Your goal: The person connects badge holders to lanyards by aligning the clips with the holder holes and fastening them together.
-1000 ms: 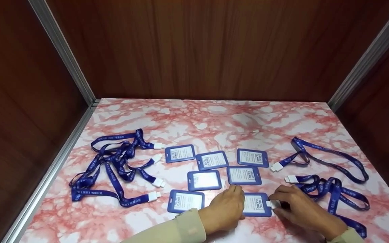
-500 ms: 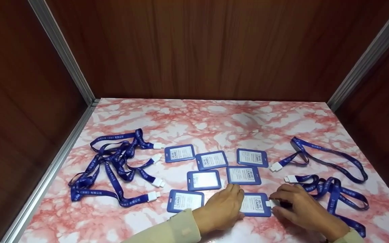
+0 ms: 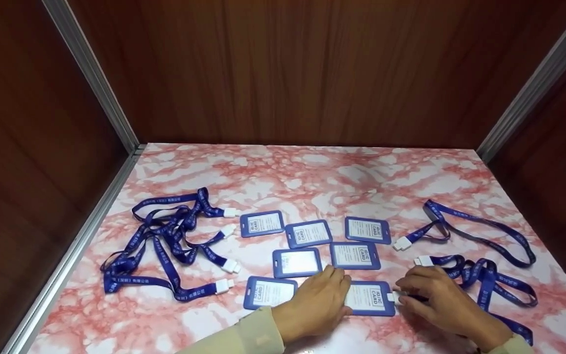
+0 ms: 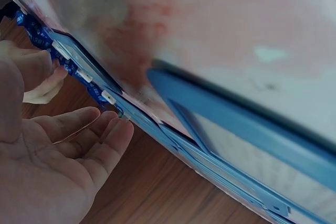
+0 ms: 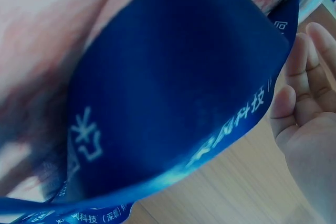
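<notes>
In the head view a blue badge holder with a white card lies at the table's front. A lanyard's white clip is at its right end. My right hand is around the clip and strap end, its thumb and forefinger apart with the clip showing between them. My left hand rests over the holder's left end, thumb by its lower edge. The left wrist view has the left hand's fingers loosely bent. In the right wrist view a blue lanyard hides much, and the right hand's fingers look relaxed.
Several other badge holders lie in the middle of the marbled table. Tangled blue lanyards are on the left, more lanyards on the right. Wooden panels stand around the table.
My left hand has slid left, uncovering more of the badge holder. My right thumb and forefinger have loosened around the clip and moved slightly right. The holder lies nearly where it was.
</notes>
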`<state>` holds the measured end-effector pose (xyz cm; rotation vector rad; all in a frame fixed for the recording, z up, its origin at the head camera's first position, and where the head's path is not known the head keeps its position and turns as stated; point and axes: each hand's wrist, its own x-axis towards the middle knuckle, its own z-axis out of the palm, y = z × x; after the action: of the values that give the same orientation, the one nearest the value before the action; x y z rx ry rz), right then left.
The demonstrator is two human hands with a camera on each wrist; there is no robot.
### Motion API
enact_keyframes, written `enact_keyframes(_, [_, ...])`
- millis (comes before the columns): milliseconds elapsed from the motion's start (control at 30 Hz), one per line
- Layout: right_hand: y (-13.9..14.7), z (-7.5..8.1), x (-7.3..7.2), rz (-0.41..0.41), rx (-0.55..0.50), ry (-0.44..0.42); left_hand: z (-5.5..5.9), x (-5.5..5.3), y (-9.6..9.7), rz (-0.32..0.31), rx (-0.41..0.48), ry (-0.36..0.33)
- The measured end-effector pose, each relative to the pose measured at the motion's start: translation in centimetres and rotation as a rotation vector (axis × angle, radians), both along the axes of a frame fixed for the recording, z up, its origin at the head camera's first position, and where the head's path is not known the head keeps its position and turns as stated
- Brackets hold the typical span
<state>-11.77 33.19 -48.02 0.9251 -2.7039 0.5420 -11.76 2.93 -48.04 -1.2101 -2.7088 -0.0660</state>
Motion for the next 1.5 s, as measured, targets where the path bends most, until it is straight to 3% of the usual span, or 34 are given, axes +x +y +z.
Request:
enact_keyframes(167, [0.0, 0.1, -0.1, 0.002, -0.011, -0.015, 0.1, -0.3, -0.7, 0.011, 0.015, 0.029])
enact_keyframes(367, [0.1, 0.0, -0.2, 0.046, -0.057, 0.066, 0.1, -0.7, -1.5, 0.021, 0.002, 0.050])
enact_keyframes(633, [0.4, 0.1, -0.3, 0.018, -0.037, 0.110, -0.3, -1.0, -2.6, 0.029, 0.017, 0.098])
enact_keyframes(1033, [1.0, 0.5, -0.6, -0.040, -0.019, 0.107, -0.2, -1.0, -3.9, 0.052, 0.021, 0.044])
enact_keyframes(1233, [1.2, 0.6, -0.8, -0.080, -0.042, 0.074, -0.4, -0.9, -4.3, 0.055, 0.009, 0.064])
enact_keyframes(1500, [1.7, 0.9, -1.4, -0.110, -0.037, 0.109, -0.3, -0.8, -4.6, 0.066, 0.003, 0.073])
